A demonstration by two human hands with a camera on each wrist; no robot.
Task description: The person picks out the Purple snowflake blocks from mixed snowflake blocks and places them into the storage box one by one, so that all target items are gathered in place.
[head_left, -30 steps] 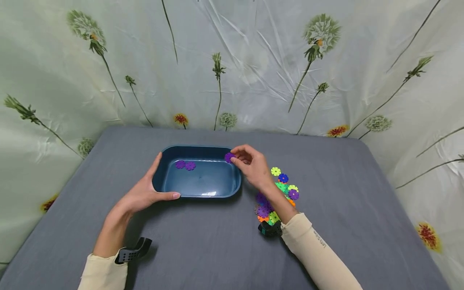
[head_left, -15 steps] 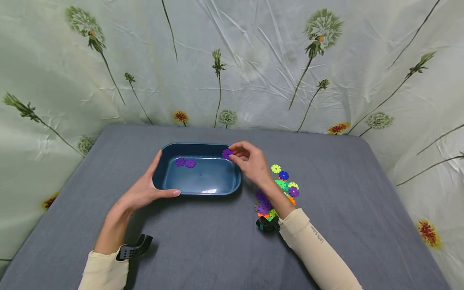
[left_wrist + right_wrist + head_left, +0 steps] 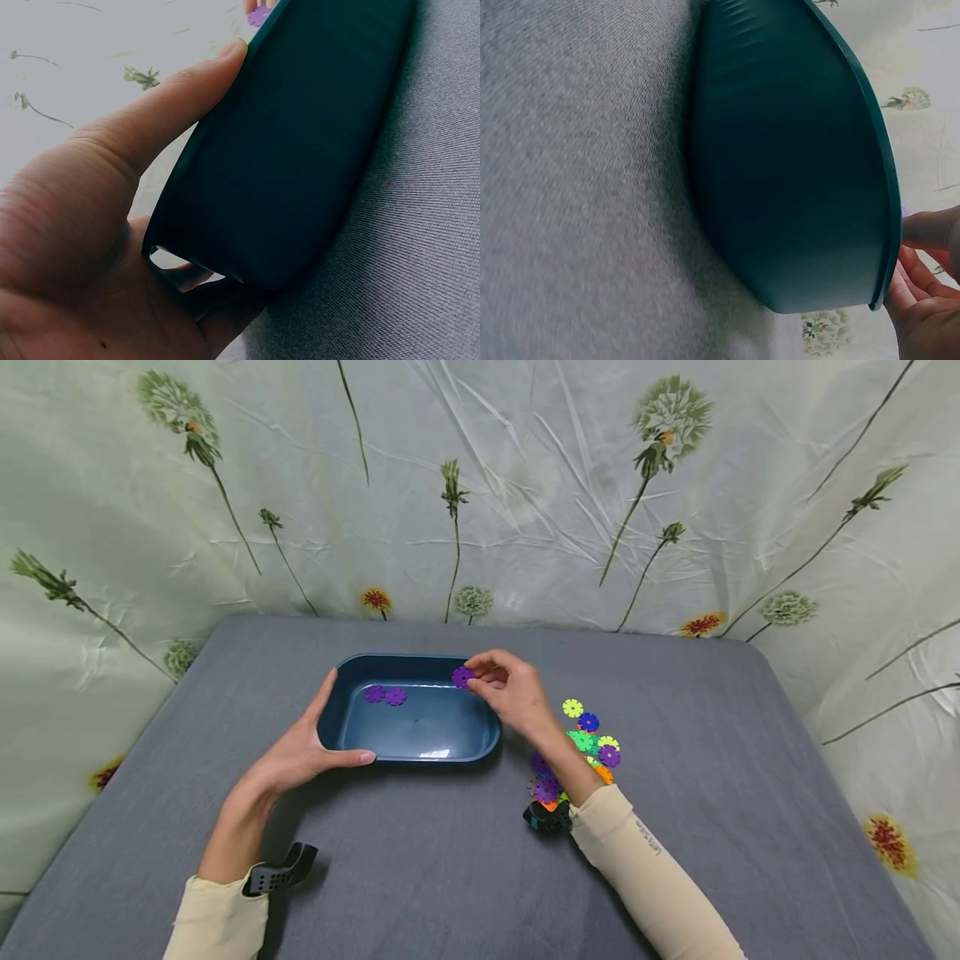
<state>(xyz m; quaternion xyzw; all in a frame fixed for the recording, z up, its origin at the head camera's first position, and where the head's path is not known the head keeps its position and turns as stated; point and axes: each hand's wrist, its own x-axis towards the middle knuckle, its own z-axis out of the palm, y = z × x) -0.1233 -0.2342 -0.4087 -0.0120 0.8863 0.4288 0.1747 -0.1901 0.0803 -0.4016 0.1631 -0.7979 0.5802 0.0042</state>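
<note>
1. Cream cloth makes up your left sleeve (image 3: 217, 918), with a black band (image 3: 281, 870) at its cuff.
2. Your left hand (image 3: 296, 752) grips the left end of the blue tray (image 3: 416, 731), thumb along the near rim, fingers reaching round toward the far corner.
3. The tray sits on the grey bench (image 3: 435, 860); two purple discs (image 3: 396, 696) lie side by side inside, left of the middle and toward the far wall.
4. You pinch a third purple disc (image 3: 461, 677) between thumb and fingers of your right hand (image 3: 516, 693), by the tray's far right corner; you cannot tell whether it touches the wall.
5. Your other black band (image 3: 547, 817) shows at the right cuff.
6. Right of the tray, a loose pile of coloured discs (image 3: 582, 742) lies on the bench, partly hidden by your forearm.
7. Your right sleeve (image 3: 645, 868) carries small dark lettering.
</note>
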